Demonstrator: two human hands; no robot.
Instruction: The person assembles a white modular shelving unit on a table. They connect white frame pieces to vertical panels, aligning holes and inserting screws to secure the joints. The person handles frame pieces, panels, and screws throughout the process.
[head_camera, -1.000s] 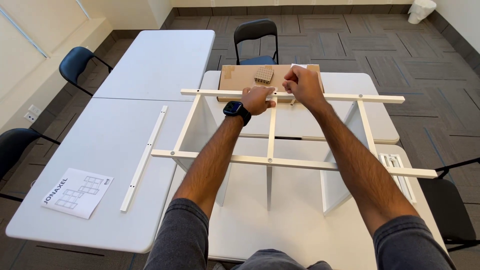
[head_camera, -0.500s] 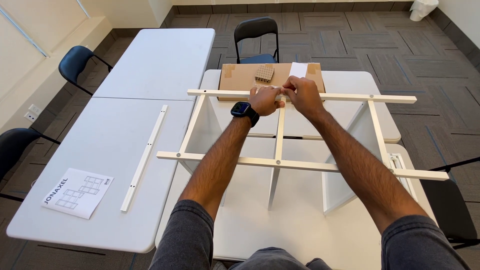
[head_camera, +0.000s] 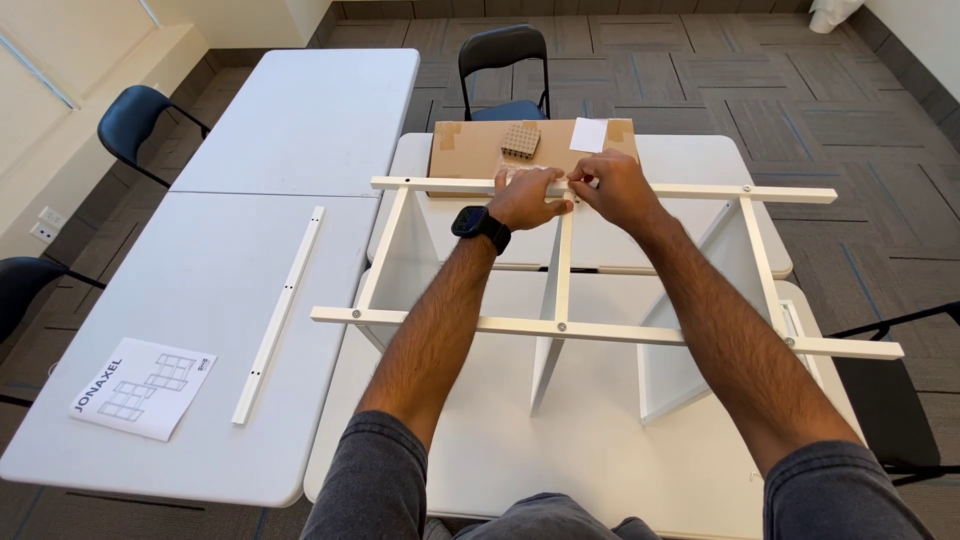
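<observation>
Unchanged since a moment ago apart from slight shifts: white slatted frame (head_camera: 560, 325), matte and square-edged, across the white tabletop (head_camera: 600, 460). Flat brown cardboard (head_camera: 480, 145) by the far edge. Left hand (head_camera: 528, 198) and right hand (head_camera: 615, 188), fingers pinched together at the far rail's middle joint.

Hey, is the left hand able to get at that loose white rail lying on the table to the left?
Probably yes: the left hand is on the frame's far bar, while the loose white rail lies uncovered on the grey table with nothing between.
</observation>
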